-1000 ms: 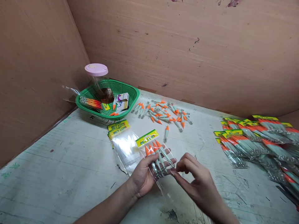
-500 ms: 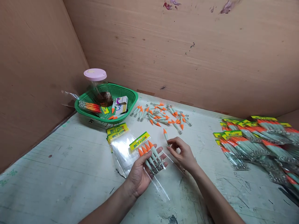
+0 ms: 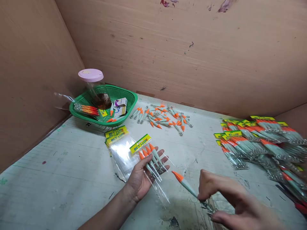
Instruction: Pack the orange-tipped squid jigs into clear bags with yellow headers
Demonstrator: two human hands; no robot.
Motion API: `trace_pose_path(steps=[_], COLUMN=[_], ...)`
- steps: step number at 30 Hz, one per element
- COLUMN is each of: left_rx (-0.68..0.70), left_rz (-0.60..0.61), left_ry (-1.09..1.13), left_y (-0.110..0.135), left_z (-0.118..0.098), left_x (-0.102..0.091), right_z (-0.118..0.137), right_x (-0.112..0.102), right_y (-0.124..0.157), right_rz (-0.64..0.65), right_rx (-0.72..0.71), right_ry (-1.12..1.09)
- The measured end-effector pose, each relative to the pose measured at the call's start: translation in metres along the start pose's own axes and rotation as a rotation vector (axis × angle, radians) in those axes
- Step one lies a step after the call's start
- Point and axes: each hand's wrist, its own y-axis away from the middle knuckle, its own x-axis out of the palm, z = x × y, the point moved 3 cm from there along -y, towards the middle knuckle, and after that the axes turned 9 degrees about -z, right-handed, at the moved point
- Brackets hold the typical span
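Note:
My left hand lies palm up and holds a clear bag with a yellow BCT LURE header; three orange-tipped lures sit inside the bag, under my thumb. My right hand is low at the right, fingers pinched on the hook end of a single orange-and-pale-green lure that points up-left toward the bag. A stack of empty bags lies just left of my left hand.
Loose lures are scattered near the back wall. A green basket with a pink-lidded jar stands at back left. Filled packets are piled at the right. Cardboard walls enclose the back and left.
My right hand picked up the single lure that lay beyond the bag and drew it back toward me and to the right. The left hand kept the bag nearly still.

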Motion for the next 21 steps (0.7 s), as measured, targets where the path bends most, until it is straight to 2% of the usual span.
trace_pose_path(steps=[2,7,10,13,17,21], left_rx=[-0.002,-0.017,-0.01,-0.025,-0.045,-0.035], left_rz=[0.009,0.023,0.042,0.056,0.071,0.079], left_ry=[-0.014,-0.067,-0.051,-0.035,-0.049,-0.063], left_y=[0.0,0.003,0.004,0.004,0.005,0.006], left_z=[0.001,0.004,0.004,0.004,0.006,0.007], left_x=[0.0,0.002,0.004,0.003,0.002,0.003], right_z=[0.008,0.006,0.0,-0.003,-0.003,-0.004], right_x=[0.006,0.038,0.05,0.053,0.051,0.052], right_y=[-0.001,-0.007,-0.006,-0.005,-0.006,-0.006], right_rz=[0.025,-0.257,-0.343,-0.397,-0.454,-0.478], right_rx=[0.003,-0.189,-0.266,-0.274,-0.244,-0.263], right_ry=[0.184,0.538,0.69,0.715,0.585,0.576])
